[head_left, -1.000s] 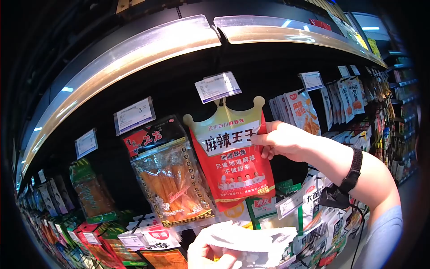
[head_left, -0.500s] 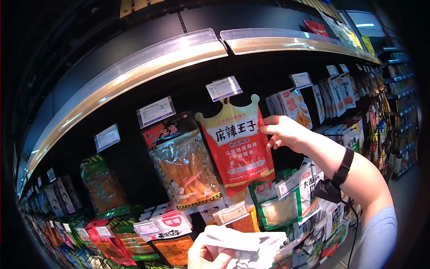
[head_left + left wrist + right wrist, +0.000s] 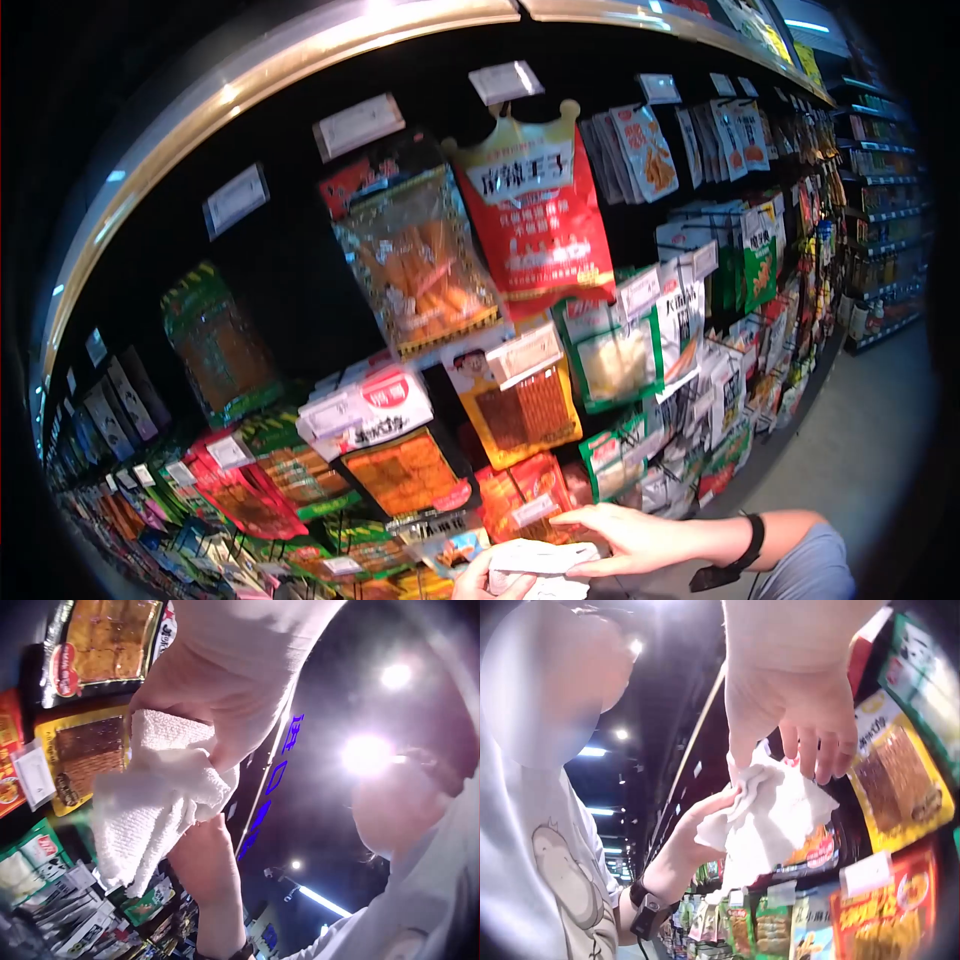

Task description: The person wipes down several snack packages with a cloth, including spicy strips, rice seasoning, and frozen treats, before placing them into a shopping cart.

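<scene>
A crumpled white cloth is held low in front of the shelves. My left hand grips one side of it, its thumb pressing on the folds in the left wrist view. My right hand has come in at the cloth's other side. In the right wrist view this hand's fingers hang fairly straight and spread over the white cloth, with the thumb at its edge. The red crown-topped snack packet hangs from its hook, with no hand on it.
A clear-fronted snack packet hangs left of the red one. Below hang a yellow-edged packet and a black-edged packet with orange contents. Price tags stick out above. Floor shows at the right.
My right hand has let go of the red packet and come down to the cloth in my left hand. The head view has tilted downward, showing more of the lower packets.
</scene>
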The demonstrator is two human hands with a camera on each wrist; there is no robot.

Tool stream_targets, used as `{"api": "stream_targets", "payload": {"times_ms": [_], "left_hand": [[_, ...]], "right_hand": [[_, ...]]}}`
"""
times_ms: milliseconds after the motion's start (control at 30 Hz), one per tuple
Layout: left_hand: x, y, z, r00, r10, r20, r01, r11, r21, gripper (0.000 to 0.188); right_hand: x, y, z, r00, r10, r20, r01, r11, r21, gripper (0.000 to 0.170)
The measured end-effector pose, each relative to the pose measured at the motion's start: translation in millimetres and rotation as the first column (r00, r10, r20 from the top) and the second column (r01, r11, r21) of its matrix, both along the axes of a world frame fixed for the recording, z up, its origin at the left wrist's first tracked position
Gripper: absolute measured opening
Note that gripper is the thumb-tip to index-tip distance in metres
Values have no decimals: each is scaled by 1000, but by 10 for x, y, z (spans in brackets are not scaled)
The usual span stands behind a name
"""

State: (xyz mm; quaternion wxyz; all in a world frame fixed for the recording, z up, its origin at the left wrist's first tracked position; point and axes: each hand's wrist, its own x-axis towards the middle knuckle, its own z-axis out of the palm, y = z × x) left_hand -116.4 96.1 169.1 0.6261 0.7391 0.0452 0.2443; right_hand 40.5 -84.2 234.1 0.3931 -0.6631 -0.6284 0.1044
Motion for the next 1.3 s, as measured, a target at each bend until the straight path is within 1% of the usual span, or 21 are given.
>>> {"api": "stream_targets", "payload": {"times_ms": [33, 67, 100, 167, 200, 233, 333, 367, 400, 467, 500, 533, 600, 733, 800, 867, 933, 1033, 1167, 1267, 1300], "left_hand": [[-91, -104, -25, 999, -2, -37, -11, 940, -341, 46], [-182, -210, -44, 997, -8, -73, -40, 767, -640, 46], [-260, -192, -226, 996, -7, -91, -54, 756, -652, 46], [-394, -27, -879, 990, -14, -142, -36, 936, -350, 44], [-465, -50, -916, 986, -16, -168, -15, 983, -181, 43], [-551, -87, -943, 983, -15, -182, -20, 981, -193, 43], [-675, -213, -832, 898, -65, -436, 0, 989, -145, 38], [-661, -258, -1149, 978, 79, -192, -83, 997, -10, 28], [-710, -291, -1113, 976, 88, -201, -94, 995, -20, 28], [-774, -343, -941, 930, 92, -356, -14, 976, 216, 29], [-816, -365, -889, 858, 122, -500, 4, 970, 243, 29], [-837, -330, -857, 851, 136, -508, -15, 972, 235, 29], [-860, -200, -900, 890, -147, -432, 272, 931, 244, 41], [-1021, -185, -1079, 944, -58, -325, 138, 963, 230, 34], [-1082, -179, -1107, 939, -64, -337, 115, 984, 135, 31], [-1154, -146, -1233, 899, -41, -435, 44, 999, -4, 28], [-1153, -187, -1216, 917, -22, -398, 15, 1000, -21, 26], [-1122, -223, -1173, 906, -5, -424, 51, 994, 99, 23], [-1078, -249, -1162, 912, -63, -405, 93, 994, 55, 23], [-1077, -269, -1117, 908, -59, -416, 123, 984, 129, 25], [-1088, -267, -1138, 911, -104, -399, 151, 985, 88, 26]], "right_hand": [[-45, 34, -305, 996, -1, -93, -4, 999, -47, 64], [-118, 25, -535, 970, -39, -241, -5, 984, -177, 63], [-208, 38, -723, 953, -44, -301, -20, 978, -206, 63], [-409, 21, -902, 926, -51, -373, -45, 969, -245, 62], [-513, 2, -943, 927, -51, -372, -47, 967, -250, 61], [-609, -15, -980, 928, -51, -369, -48, 966, -255, 59], [-796, -28, -1092, 946, -27, -324, -63, 962, -265, 56], [-848, -18, -1211, 939, -75, -335, -22, 961, -277, 44], [-866, -18, -1296, 937, -68, -342, -35, 957, -287, 44], [-906, -34, -1422, 940, -53, -337, -29, 972, -233, 33], [-959, -59, -1337, 924, -51, -380, -23, 982, -187, 27], [-975, -73, -1305, 921, -35, -387, -45, 980, -195, 27], [-985, -113, -1269, 906, -33, -421, -80, 965, -249, 26], [-980, -108, -1227, 941, 34, -338, -125, 960, -252, 27], [-950, -76, -1333, 968, 55, -243, -122, 955, -270, 31], [-971, -65, -1332, 973, 79, -218, -131, 963, -236, 26], [-972, -74, -1356, 975, 85, -207, -144, 947, -286, 27], [-1039, -93, -1269, 967, 27, -255, -123, 922, -368, 38], [-1070, -109, -1414, 952, 33, -304, -138, 934, -331, 36], [-1081, -156, -1505, 959, 27, -282, -121, 939, -322, 33], [-1103, -173, -1517, 954, -15, -299, -91, 937, -337, 32]]}}
